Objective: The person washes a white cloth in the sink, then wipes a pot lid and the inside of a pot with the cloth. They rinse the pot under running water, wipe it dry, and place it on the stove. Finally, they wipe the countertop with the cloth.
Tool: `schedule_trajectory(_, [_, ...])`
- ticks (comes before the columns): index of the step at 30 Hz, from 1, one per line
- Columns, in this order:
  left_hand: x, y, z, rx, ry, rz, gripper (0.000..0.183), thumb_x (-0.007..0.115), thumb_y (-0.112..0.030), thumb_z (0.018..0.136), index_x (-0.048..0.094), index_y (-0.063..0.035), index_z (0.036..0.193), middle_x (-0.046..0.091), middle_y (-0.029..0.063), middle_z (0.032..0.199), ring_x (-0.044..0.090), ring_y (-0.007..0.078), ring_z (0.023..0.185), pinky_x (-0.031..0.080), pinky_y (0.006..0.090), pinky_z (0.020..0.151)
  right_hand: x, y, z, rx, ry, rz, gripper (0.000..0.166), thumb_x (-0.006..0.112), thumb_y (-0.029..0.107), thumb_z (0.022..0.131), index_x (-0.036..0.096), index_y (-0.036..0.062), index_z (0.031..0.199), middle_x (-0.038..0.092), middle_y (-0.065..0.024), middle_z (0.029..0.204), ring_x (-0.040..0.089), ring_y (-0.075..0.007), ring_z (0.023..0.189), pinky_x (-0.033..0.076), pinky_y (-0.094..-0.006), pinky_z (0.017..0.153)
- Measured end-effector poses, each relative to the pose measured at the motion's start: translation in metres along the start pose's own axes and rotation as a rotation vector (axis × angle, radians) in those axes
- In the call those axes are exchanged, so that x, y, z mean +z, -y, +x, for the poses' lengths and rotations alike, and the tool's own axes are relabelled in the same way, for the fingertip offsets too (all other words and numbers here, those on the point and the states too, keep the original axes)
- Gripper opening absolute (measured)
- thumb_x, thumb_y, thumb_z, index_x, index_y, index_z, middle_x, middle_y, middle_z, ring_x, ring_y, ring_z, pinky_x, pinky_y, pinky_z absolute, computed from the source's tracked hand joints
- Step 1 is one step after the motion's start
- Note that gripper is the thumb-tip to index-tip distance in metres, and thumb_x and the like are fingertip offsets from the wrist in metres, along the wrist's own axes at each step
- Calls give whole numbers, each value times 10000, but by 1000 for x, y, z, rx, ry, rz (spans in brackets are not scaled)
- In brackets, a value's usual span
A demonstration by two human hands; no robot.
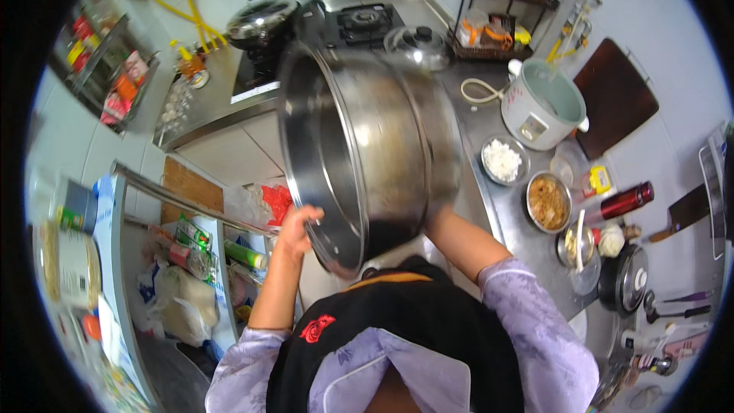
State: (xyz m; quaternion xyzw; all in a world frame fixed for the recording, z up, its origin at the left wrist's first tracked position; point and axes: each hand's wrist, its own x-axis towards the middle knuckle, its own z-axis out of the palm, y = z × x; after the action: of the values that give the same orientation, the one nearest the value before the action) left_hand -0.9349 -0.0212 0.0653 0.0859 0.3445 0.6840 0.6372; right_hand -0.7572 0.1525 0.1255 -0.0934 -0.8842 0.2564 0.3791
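A large stainless-steel pot [390,132], seemingly a steamer, is tilted on its side in front of my chest. Its open mouth faces left, and a seam runs around the wall. My left hand [301,229] grips the lower rim, thumb over the edge. Around the base end, my right hand [438,219] supports the pot from below; its fingers are hidden behind the metal. Motion blurs the pot's far side. Behind it is a black cooktop [338,28]. A domed metal lid [418,49] lies beside the cooktop's right burner.
On the right counter stand a rice cooker [542,106], a bowl of white rice [502,160], a bowl of brown food [549,202], a red flask [625,201] and a black lidded pot [624,281]. A lidded wok [264,20] sits back left. A stocked shelf unit [123,275] stands at left.
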Motion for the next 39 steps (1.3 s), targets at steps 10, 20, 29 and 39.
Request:
schedule_trajectory(10, [86,-172,206,388,-357,207,178,536,-86,757,453,-83,600,414,10,505,312,117,340,253,237,311,-61,-158,112,-92,-257,-248,260,612,232,665,588,51,850,591,-85,819,568,-246,745,462,-324,709])
schedule_trajectory(20, [131,-250,430,312,-466,299,130,427,-50,754,391,-57,629,526,164,587,314,135,331,278,244,325,-117,-297,239,-24,-141,-357,162,609,206,630,582,81,730,566,-66,716,567,-244,680,464,-313,636])
schedule_trajectory(29, [102,-341,587,66,-546,206,106,377,-54,768,407,6,685,496,154,605,387,133,352,379,211,324,-81,-347,223,541,-70,1249,202,519,199,738,498,120,922,522,-44,898,497,-213,859,408,-360,757])
schedule_trajectory(39, [89,-369,678,-44,-757,318,181,399,-59,797,446,-15,628,457,57,524,448,147,388,389,220,353,-48,-367,226,843,-223,1538,143,599,243,723,591,166,844,557,-54,924,510,-270,881,396,-439,744])
